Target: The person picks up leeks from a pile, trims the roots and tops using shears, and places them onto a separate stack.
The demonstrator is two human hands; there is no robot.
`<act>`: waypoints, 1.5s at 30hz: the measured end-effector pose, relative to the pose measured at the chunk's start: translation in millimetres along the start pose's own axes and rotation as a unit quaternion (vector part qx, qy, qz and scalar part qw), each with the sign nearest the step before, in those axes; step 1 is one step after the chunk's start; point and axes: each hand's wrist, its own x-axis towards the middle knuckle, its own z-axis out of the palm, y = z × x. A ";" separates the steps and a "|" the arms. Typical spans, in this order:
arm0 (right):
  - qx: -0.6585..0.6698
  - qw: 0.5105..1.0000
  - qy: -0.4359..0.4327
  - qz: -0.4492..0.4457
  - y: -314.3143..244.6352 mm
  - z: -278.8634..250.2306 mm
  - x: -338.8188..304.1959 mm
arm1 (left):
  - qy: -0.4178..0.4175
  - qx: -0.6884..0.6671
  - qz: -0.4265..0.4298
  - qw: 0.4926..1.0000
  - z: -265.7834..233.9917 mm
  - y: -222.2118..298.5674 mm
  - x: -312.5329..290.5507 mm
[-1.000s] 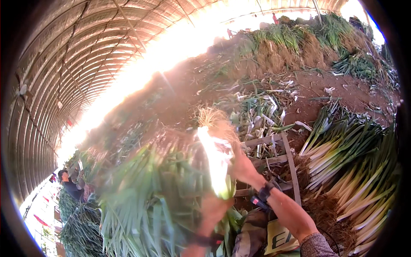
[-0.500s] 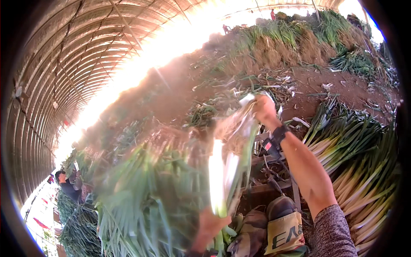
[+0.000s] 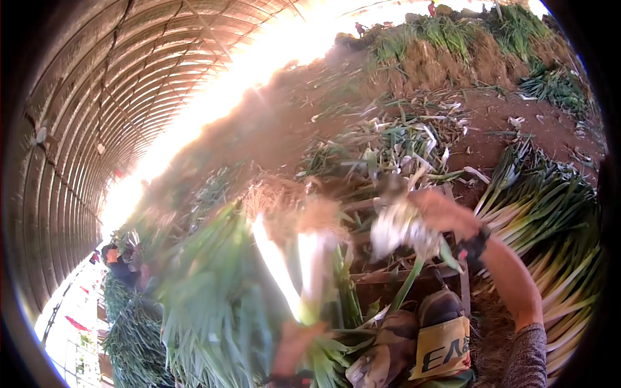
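Observation:
In the lower middle my left hand point(image 3: 294, 349), blurred, is closed around the green part of some large green onions point(image 3: 312, 275). Their white stalks stand up with the brown roots at the top. To their right is my right hand point(image 3: 446, 213), with a dark band at the wrist, smeared by motion but closed on peeled outer leaves point(image 3: 402, 229) that hang pale and limp. A large heap of unpeeled green onions point(image 3: 213, 304) leans just left of my left hand, roots upward.
Cleaned green onions point(image 3: 563, 265) lie in a pile at the right. Peeled scraps point(image 3: 414, 139) litter the soil ahead. My camouflage shoe point(image 3: 388, 349) and a yellow printed piece point(image 3: 441, 349) are below. Another person point(image 3: 123, 262) works at far left beside stacked greens point(image 3: 132, 330).
My right hand has come down and away from the root ends, pulling peeled leaves to the right. The white stalks in my left hand now stand apart from it. The view has shifted slightly.

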 end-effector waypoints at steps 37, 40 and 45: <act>-0.154 0.964 -0.090 -0.197 -7.9 81.5 3.9 | 0.063 -0.156 -0.059 0.984 -29.6 -7.8 -30.8; 0.402 0.895 0.163 -0.101 0.1 -8.2 94.9 | 0.031 -0.132 0.005 0.991 -39.6 -14.1 -35.8; 0.078 0.991 -0.061 0.092 -96.2 12.9 88.5 | -0.040 -0.140 0.067 0.987 -31.8 8.8 -34.5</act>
